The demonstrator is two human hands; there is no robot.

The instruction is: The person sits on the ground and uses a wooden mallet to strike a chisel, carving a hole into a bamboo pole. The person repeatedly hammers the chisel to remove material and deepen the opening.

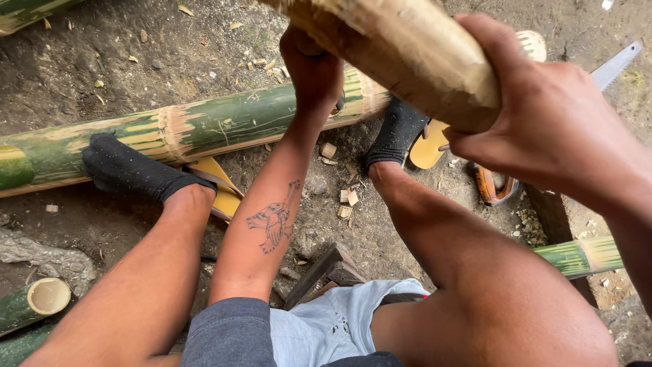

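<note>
right hand [543, 122] wrapped around pale bamboo piece [407, 58] | axis runs 10-to-4 o'clock | left hand [314, 71] grips its underside at 9 o'clock

A saw [614, 64] lies right of the bamboo pole [204, 129] underfoot.

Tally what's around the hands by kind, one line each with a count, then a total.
Green bamboo poles: 4, the long pole underfoot, a cut pole, one top left, one at right
Tan bamboo piece gripped by left hand and right hand: 1
Handsaw: 1
Yellow sandals: 2
Black socks: 2
Total: 10
</note>
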